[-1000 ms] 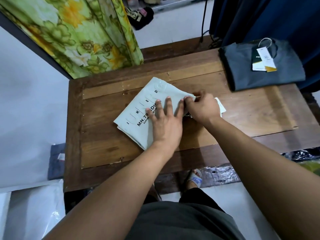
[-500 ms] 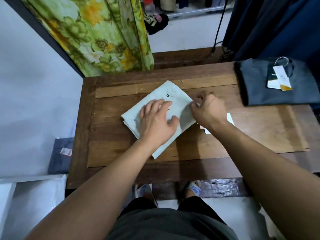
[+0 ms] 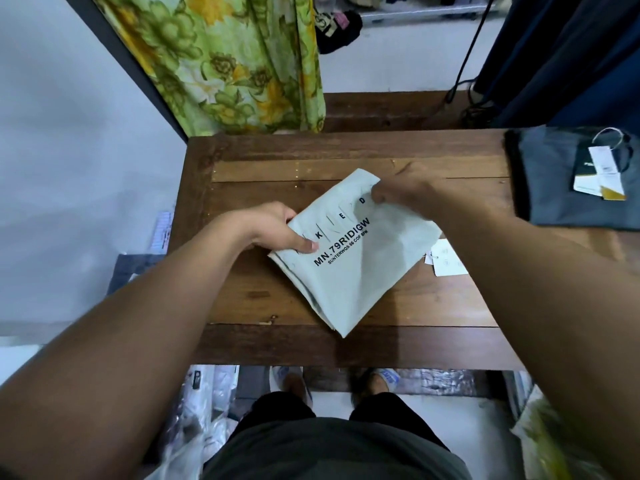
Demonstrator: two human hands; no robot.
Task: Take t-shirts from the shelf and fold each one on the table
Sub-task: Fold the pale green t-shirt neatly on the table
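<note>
- pale folded t-shirt (image 3: pixel 349 268) looks light and floppy, so it'll sag if held one-sided
- left hand (image 3: pixel 273 230) pinches its left edge, right hand (image 3: pixel 398 195) pinches the far corner

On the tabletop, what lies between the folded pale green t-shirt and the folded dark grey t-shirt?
In the head view, white paper tags lie on the bare wood of the table beside the pale green t-shirt; the right forearm crosses above the stretch towards the dark grey t-shirt.
</note>
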